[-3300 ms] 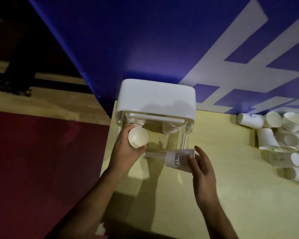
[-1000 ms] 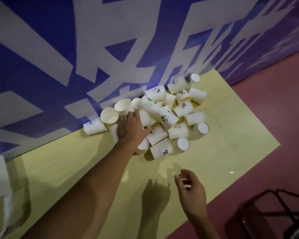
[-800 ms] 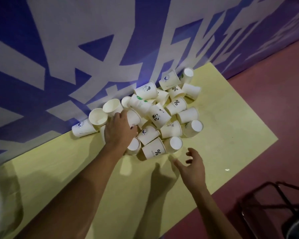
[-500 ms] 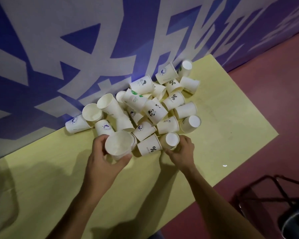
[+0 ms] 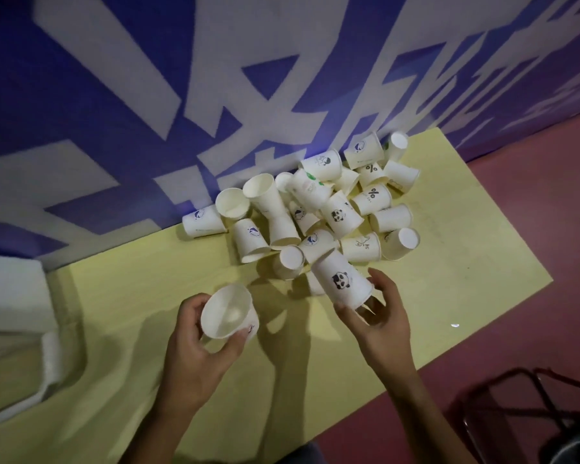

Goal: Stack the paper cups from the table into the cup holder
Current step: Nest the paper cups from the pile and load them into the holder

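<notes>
- My left hand [image 5: 195,343] curls round a plain cup [image 5: 228,313], mouth toward me.
- My right hand [image 5: 382,319] grips the panda cup [image 5: 342,279] at its rim.
- Other cups [image 5: 379,217] lie heaped on the table [image 5: 456,289] by the wall [image 5: 114,95].

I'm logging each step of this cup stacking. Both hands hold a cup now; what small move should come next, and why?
Probably carry both cups to the cup holder at the frame's left edge. The left hand grips a paper cup, the right hand holds a panda cup by its rim beside the pile, so neither can take another.
</notes>
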`<state>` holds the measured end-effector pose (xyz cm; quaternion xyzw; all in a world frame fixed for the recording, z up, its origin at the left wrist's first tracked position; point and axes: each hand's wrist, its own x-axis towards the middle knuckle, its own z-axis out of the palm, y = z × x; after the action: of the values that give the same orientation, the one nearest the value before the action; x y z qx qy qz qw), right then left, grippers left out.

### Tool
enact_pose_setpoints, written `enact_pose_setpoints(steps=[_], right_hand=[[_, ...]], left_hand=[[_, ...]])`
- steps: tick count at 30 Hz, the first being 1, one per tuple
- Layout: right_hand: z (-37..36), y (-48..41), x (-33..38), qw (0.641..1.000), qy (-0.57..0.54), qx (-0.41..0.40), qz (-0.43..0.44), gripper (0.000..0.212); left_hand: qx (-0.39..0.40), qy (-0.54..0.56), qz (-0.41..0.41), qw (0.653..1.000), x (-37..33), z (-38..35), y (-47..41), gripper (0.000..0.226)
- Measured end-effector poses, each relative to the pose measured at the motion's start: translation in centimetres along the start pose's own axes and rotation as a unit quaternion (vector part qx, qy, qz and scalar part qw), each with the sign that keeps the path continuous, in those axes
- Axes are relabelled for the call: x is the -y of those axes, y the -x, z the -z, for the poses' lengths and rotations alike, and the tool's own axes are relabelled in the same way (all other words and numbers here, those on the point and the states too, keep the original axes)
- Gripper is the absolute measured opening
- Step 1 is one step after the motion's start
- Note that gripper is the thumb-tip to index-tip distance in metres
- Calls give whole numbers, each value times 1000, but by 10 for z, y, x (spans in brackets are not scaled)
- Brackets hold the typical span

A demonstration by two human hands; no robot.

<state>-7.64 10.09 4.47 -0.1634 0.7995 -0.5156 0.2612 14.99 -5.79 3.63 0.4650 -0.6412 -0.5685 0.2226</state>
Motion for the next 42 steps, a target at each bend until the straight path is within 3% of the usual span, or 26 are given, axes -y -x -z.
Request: enact_pose_setpoints(steps=[12,21,26,32,36,42], right_hand=[[-214,153,59,985,15,158,70,66],[-394,255,92,945,47,263,190,69],[-479,266,95,904,97,296,292,77],[-536,258,73,866,198,321,328,83],[-560,254,55,859,251,332,297,83],[-554,262,50,875,178,399,206,79]], left_hand=[[-95,108,28,989,76,238,105,56],[-206,79,6,975,123,382,170,56],[-277,123,25,953,152,422,186,63],[-319,144,36,936,160,440,183,67],[-324,143,39,934,158,447,166,69],[-287,74,11,955,155,443,129,67]])
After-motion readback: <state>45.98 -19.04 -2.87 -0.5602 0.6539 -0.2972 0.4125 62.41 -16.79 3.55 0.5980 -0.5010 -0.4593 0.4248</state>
